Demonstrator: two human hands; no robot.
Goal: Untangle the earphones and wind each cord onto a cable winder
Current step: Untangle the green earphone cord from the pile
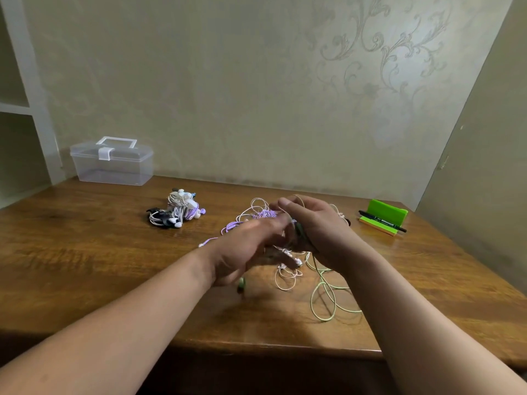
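Fingers of the left hand [245, 249] reach out nearly straight toward the other hand, but they are blurred, so I cannot tell if they pinch a cord or only touch it. Just to its right, the right hand [322, 232] is curled around a dark green object [300, 231], with the thumb on top, and both hands hover low over the wooden table [85, 252]. At the far left, near the wall, stands a clear plastic box [114, 166] with its lid closed. Right of it, well apart, lies a bundle of earphones [176, 212] in white, black and purple. Behind and under the hands lies the tangle of purple and white cords [258, 212] – part of it is hidden by the fingers. A small round green piece [242, 285] shows below the left hand. A light green cord [323, 295] hangs from the right hand and lies in loose loops on the table. At the right, a black pen [382, 222] lies across a green stand [386, 213].
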